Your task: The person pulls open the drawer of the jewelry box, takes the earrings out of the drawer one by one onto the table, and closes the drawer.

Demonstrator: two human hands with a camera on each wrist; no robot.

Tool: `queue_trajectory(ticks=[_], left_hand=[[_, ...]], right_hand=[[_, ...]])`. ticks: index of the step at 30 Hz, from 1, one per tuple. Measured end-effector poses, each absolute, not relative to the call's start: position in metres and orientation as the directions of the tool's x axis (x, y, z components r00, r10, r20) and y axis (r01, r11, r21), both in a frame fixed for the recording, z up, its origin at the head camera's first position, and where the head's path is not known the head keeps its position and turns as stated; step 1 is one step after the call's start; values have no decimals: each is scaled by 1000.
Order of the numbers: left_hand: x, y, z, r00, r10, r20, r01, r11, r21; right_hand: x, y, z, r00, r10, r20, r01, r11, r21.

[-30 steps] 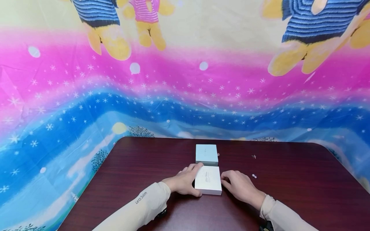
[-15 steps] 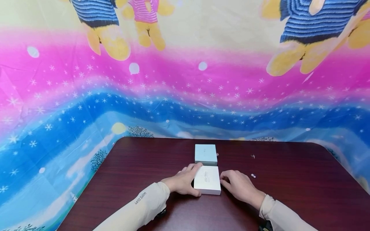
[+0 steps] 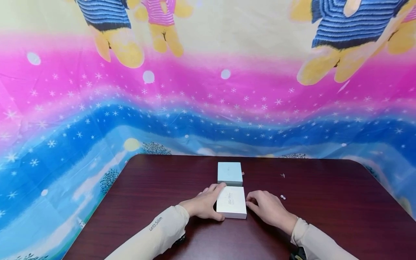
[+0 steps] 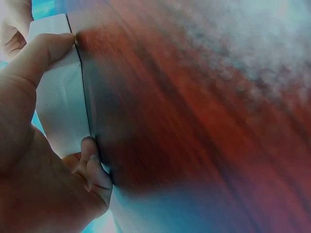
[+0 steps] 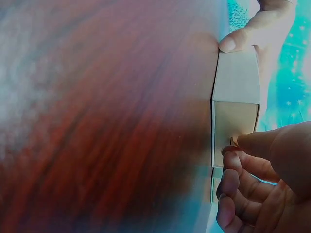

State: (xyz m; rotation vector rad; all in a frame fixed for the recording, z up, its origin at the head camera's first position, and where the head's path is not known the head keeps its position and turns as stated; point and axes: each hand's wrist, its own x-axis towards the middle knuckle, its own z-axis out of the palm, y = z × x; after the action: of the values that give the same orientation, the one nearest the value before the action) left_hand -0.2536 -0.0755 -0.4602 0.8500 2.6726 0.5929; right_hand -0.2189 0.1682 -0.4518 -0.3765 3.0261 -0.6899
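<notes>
A white drawer-style gift box (image 3: 232, 203) with script lettering lies flat on the table in the head view. My left hand (image 3: 204, 206) grips it from the left, thumb at the near side and fingers toward the far side. At its right side is my right hand (image 3: 268, 207), fingers curled. In the right wrist view, the right thumb and index finger pinch a small ribbon tab (image 5: 232, 141) on the box's end face. The drawer front sits flush within the sleeve. The left wrist view shows the left thumb (image 4: 56, 46) across the box's edge.
A pale blue-green box (image 3: 229, 172) with a pinkish tab (image 3: 242, 173) stands just behind the white one. To the right lie small round white pieces (image 3: 283, 197), perhaps earrings, and thin metallic pieces (image 3: 282, 175). The dark reddish table (image 3: 162, 177) ends at a printed cloth backdrop (image 3: 195, 90).
The head view has shifted slightly, so everything appears a little further left. Both hands and the box keep the same places relative to each other.
</notes>
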Motion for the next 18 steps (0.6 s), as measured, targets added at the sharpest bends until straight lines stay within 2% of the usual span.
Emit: queue_trajectory(ticks=[18], left_hand=[[-253, -78, -461, -787, 607, -110, 499, 731, 465]], right_hand=[[-218, 168, -452, -972, -230, 50, -229, 871, -435]])
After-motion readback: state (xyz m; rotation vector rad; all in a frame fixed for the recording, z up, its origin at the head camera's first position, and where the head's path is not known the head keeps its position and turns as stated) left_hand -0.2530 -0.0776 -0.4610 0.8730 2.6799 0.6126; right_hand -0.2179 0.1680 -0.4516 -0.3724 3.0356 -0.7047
